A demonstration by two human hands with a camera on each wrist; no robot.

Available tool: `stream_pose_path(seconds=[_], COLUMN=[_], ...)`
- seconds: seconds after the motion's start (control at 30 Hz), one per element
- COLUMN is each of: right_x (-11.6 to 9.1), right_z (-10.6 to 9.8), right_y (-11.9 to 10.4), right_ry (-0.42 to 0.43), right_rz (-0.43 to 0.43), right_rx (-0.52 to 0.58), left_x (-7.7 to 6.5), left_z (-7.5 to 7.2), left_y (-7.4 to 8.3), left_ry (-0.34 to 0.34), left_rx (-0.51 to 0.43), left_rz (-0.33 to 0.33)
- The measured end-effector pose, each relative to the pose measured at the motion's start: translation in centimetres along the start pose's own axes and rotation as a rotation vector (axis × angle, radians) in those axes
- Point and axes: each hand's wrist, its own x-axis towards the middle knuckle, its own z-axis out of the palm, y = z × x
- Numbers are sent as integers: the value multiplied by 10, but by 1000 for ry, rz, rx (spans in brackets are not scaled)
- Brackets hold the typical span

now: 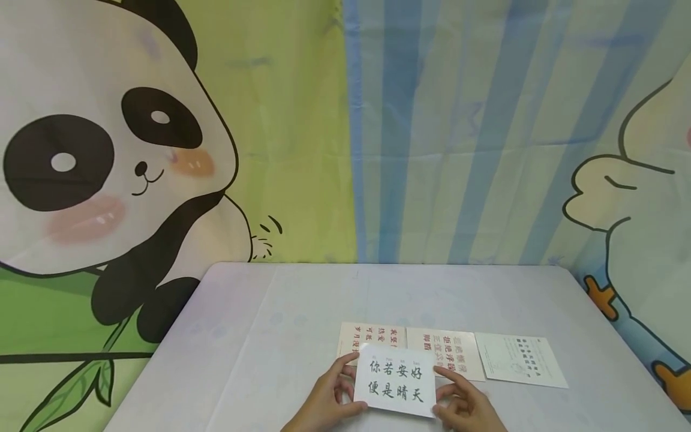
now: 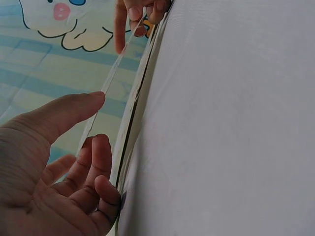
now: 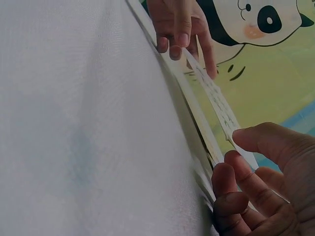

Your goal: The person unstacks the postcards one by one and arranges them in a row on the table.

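A white card [image 1: 396, 380] with two rows of dark handwritten Chinese characters is held up in front of me, tilted toward the head camera. My left hand [image 1: 333, 393] pinches its left edge between thumb and fingers. On the opposite edge, my right hand [image 1: 465, 401] grips the card the same way. Both wrist views show the card [image 2: 114, 69] nearly edge-on, raised off the table. Behind it lies a card with red characters [image 1: 349, 336], partly covered by the held one.
Beside that red-lettered card lie another card [image 1: 466, 354] with red and grey writing and a whitish card [image 1: 520, 360] with small dark text, forming a row. The white table [image 1: 259, 336] backs onto a cartoon curtain [image 1: 297, 150] with a panda.
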Motion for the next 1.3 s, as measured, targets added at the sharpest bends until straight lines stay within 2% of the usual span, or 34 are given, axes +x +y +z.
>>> stream_pose_path(seconds=[0.13, 0.43, 0.7, 0.93, 1.17, 1.3], right_x=[2, 6, 11, 16, 22, 26], right_z=[3, 10, 18, 25, 34, 44], right_y=[-1, -5, -12, -19, -14, -15], right_ry=[-27, -51, -53, -60, -72, -53], right_rz=[-39, -72, -44, -95, -212, -212], right_rx=[0, -2, -9, -10, -17, -18], left_x=[0, 1, 1, -1, -2, -4], left_z=[-4, -11, -19, -28, -36, -43], left_y=[-1, -3, -6, -6, -5, -4], left_ry=[9, 14, 20, 32, 29, 39], left_rx=[2, 30, 101, 139, 178, 210], left_rz=[-27, -28, 1, -1, -12, -25])
